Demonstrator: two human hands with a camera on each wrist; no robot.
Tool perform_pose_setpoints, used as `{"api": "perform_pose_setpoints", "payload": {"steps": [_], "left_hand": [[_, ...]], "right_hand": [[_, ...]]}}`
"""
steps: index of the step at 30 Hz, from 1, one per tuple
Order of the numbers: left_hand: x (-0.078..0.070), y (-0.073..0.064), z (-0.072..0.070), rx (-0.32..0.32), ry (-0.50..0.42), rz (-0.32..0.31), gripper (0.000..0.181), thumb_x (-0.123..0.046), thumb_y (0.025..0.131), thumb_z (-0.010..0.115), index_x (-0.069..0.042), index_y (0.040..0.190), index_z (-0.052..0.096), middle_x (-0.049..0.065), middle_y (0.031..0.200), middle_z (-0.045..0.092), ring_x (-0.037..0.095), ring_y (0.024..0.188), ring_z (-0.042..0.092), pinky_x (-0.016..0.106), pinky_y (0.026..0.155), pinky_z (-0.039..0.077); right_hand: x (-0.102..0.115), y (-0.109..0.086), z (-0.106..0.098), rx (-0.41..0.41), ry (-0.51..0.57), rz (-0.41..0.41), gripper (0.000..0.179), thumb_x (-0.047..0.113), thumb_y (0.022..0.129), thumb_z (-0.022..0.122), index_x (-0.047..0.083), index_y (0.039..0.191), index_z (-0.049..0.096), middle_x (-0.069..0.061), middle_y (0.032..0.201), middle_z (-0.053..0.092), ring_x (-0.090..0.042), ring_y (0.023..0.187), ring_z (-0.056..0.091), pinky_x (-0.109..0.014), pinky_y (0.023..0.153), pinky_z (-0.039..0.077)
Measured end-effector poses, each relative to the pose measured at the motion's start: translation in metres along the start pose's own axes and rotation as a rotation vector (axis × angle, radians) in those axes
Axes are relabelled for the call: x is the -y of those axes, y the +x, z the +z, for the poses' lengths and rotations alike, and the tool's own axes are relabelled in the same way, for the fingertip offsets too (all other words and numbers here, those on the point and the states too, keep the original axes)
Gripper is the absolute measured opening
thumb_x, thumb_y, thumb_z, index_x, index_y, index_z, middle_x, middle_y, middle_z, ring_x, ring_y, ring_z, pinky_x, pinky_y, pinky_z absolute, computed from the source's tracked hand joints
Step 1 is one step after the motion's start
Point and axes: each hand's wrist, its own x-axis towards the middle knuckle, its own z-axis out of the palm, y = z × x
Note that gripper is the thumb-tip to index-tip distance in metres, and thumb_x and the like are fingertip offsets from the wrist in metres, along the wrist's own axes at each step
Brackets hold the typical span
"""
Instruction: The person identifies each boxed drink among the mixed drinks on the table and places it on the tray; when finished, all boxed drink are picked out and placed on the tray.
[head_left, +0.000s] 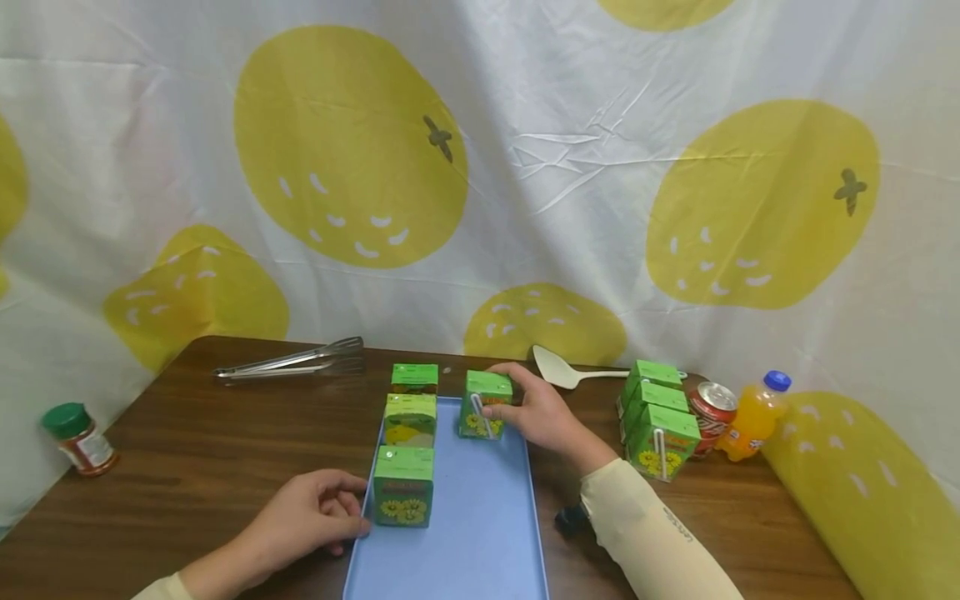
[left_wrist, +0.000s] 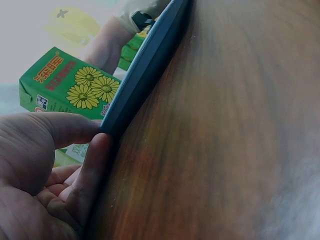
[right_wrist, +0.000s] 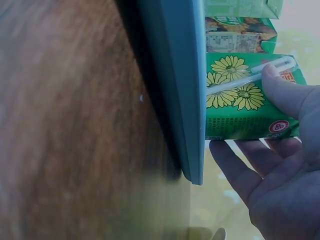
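Observation:
A blue tray (head_left: pixel 480 517) lies on the table, with a row of three green drink cartons along its left side: a front one (head_left: pixel 403 496), a middle one (head_left: pixel 410 412) and a back one (head_left: pixel 415 375). At the tray's far right corner, my right hand (head_left: pixel 543 412) grips another green drink carton (right_wrist: pixel 240 117), which has yellow flowers and a straw on its face. The thumb presses near the straw while the fingers lie along the side. My left hand (head_left: pixel 303 517) pinches the tray's left rim (left_wrist: pixel 112 110) beside the front carton, its other fingers curled.
Right of the tray stand several green cartons (head_left: pixel 663 442) in a row, beside a red can (head_left: pixel 711 408) and an orange drink bottle (head_left: pixel 752 421). A pale spatula (head_left: pixel 558 371) and metal tongs (head_left: pixel 292 362) lie at the back. A green-capped spice jar (head_left: pixel 78 437) is far left.

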Motion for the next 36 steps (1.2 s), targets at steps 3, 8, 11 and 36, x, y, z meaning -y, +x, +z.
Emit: {"api": "perform_pose_setpoints", "payload": {"steps": [3,8,11,36], "left_hand": [[0.0,0.0,-0.001,0.001,0.001,-0.007,0.057,-0.007,0.091,0.088,0.016,0.138,0.064,0.008,0.092,0.073,0.017,0.071,0.069,0.032,0.061,0.064],[0.0,0.0,-0.002,0.002,-0.003,-0.015,0.058,-0.009,0.091,0.089,0.015,0.138,0.064,0.008,0.093,0.073,0.017,0.072,0.069,0.032,0.062,0.064],[0.001,0.0,-0.002,0.004,-0.006,-0.008,0.058,-0.007,0.091,0.088,0.016,0.138,0.064,0.008,0.092,0.073,0.017,0.071,0.069,0.032,0.061,0.064],[0.004,0.001,0.001,-0.004,0.006,0.025,0.057,-0.005,0.091,0.087,0.017,0.137,0.063,0.007,0.091,0.072,0.015,0.069,0.068,0.032,0.06,0.063]], "right_hand": [[0.0,0.0,0.0,0.003,-0.013,-0.008,0.055,0.024,0.095,0.091,0.026,0.145,0.068,0.002,0.115,0.073,-0.022,0.099,0.065,-0.047,0.087,0.054],[0.001,-0.001,0.001,0.021,-0.029,-0.025,0.057,0.025,0.097,0.09,0.027,0.148,0.065,0.003,0.118,0.073,-0.021,0.099,0.065,-0.048,0.087,0.055],[0.001,-0.002,0.001,0.037,-0.048,-0.037,0.06,0.027,0.098,0.089,0.026,0.152,0.062,0.002,0.122,0.074,-0.021,0.101,0.067,-0.049,0.089,0.056],[0.027,-0.014,-0.032,0.027,-0.284,-0.152,0.078,0.037,0.099,0.087,0.017,0.166,0.051,-0.004,0.162,0.058,-0.032,0.152,0.052,-0.059,0.121,0.047]]}}
